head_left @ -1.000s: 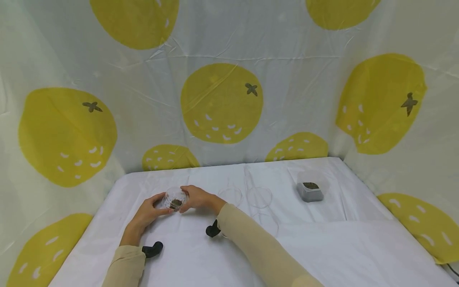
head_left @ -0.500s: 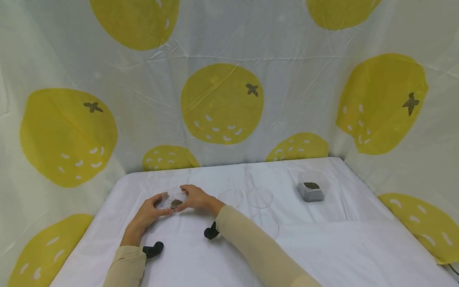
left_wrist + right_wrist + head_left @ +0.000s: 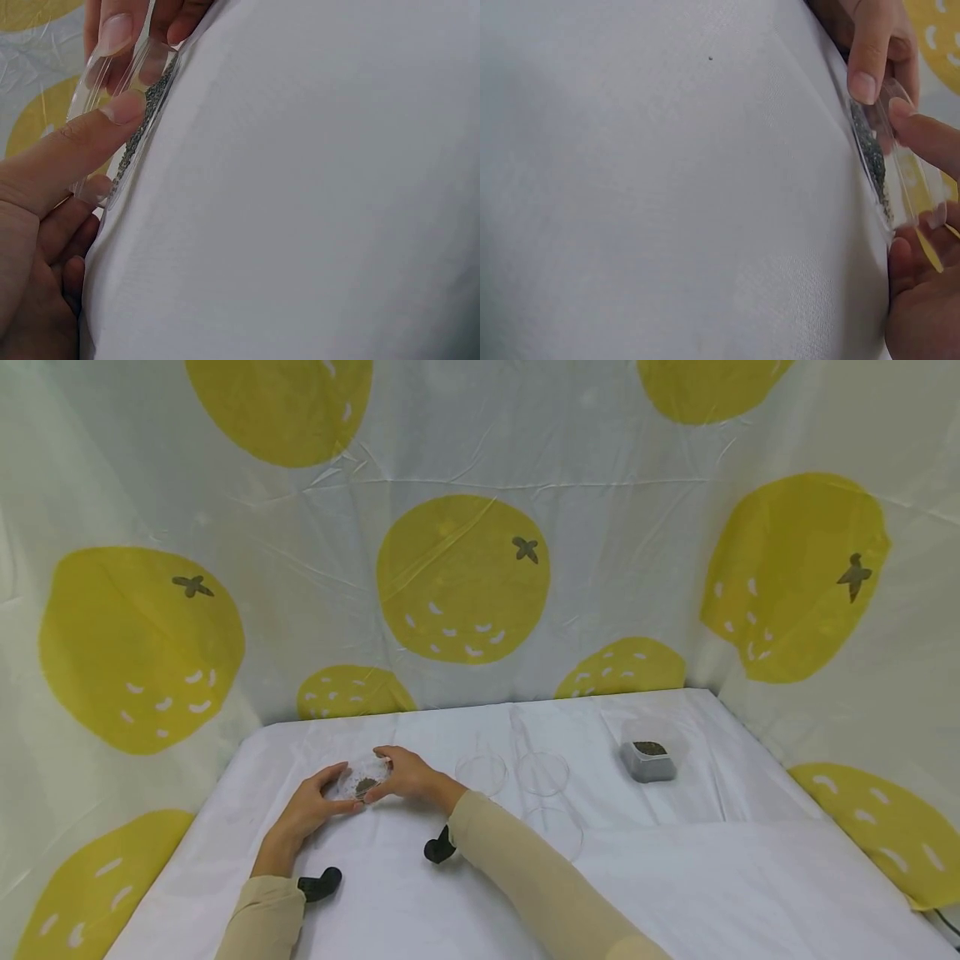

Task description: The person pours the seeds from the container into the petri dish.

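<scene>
On the white cloth at the left of the table, both hands surround a clear petri dish [image 3: 349, 787] with dark, grainy material [image 3: 154, 94] inside. My left hand [image 3: 311, 806] grips the dish from the left, its thumb on the near wall. From the right, my right hand [image 3: 408, 774] pinches the clear lid [image 3: 84, 90], thumb at the rim's near side and fingers on the far side. Lid and dish overlap, lid uppermost. In the right wrist view the grains [image 3: 868, 146] lie along the dish's bottom. Fingers hide parts of the far rim.
Several clear round dishes or lids lie right of the hands, including a far one [image 3: 543, 773] and a nearer one [image 3: 555, 832]. A clear plastic tub [image 3: 649, 767] with dark grains stands at the right. One tiny dark grain [image 3: 710, 58] lies on the cloth.
The lid has come down lower over the dish and lies flatter. My right hand has shifted slightly left; the left hand stays nearly still.
</scene>
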`<action>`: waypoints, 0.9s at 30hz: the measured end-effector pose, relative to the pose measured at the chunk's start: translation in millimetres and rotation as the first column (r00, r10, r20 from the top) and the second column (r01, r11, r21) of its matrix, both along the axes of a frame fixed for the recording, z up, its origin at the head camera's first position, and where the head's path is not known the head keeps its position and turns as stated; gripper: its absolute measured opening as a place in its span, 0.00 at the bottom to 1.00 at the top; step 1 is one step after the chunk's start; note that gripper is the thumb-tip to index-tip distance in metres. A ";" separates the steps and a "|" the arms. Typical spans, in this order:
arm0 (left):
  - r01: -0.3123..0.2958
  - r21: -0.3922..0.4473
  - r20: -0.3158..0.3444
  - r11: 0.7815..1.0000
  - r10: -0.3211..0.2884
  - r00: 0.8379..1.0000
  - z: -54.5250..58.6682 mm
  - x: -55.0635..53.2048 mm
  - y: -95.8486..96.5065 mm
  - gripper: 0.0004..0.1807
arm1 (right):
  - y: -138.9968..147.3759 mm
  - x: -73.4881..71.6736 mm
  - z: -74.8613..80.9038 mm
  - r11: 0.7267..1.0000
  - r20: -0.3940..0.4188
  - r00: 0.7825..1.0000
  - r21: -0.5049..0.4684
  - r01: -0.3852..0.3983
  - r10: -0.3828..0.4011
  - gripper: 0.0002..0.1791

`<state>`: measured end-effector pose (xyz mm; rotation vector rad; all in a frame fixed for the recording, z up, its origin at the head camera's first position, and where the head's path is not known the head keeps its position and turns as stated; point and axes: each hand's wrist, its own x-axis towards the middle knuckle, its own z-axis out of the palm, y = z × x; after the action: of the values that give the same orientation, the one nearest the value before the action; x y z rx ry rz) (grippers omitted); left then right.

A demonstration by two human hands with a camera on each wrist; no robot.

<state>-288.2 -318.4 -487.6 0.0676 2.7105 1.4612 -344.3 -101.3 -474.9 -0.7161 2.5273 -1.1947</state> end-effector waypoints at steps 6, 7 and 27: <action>-0.001 0.014 0.000 1.000 0.001 1.000 1.9 0.4 0.8 0.55 | -2.0 2.6 3.0 1.000 -0.007 1.000 0.019 0.009 -0.009 0.51; -0.001 0.016 0.002 1.000 0.001 1.000 1.9 0.3 0.8 0.55 | -2.6 2.7 3.3 1.000 -0.011 1.000 0.027 0.011 -0.010 0.51; 0.020 0.026 -0.012 0.999 -0.020 1.000 -1.0 -2.4 -0.9 0.62 | 10.4 1.8 12.7 0.999 0.016 0.999 -0.016 -0.036 0.036 0.48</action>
<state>-290.6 -319.3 -488.5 0.1043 2.6918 1.4962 -342.5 -90.9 -462.2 -0.7501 2.4838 -1.2050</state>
